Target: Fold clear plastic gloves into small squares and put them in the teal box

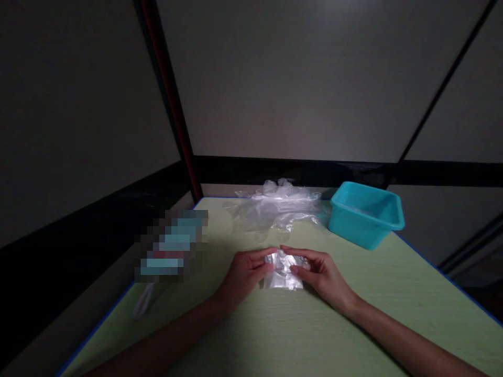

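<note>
Near the middle of the table, a small folded piece of clear plastic film (283, 279) lies between my hands, shiny and creased, roughly square. My left hand (250, 268) pinches its left edge between thumb and fingers. On the other side, my right hand (319, 268) is closed on the upper right part, the thumb pressing on top and the fingers along the far edge. Whether the film is a folded glove cannot be made out. Beyond it sits a loose pile of clear disposable plastic gloves (281, 207), with finger shapes showing at its edges.
A turquoise plastic basket (353, 228) stands at the back right of the pale green table (275, 335). To the left lies a pixelated object (173, 246) with a whitish strap or loop (143, 299) below it. Wall panels rise behind the table.
</note>
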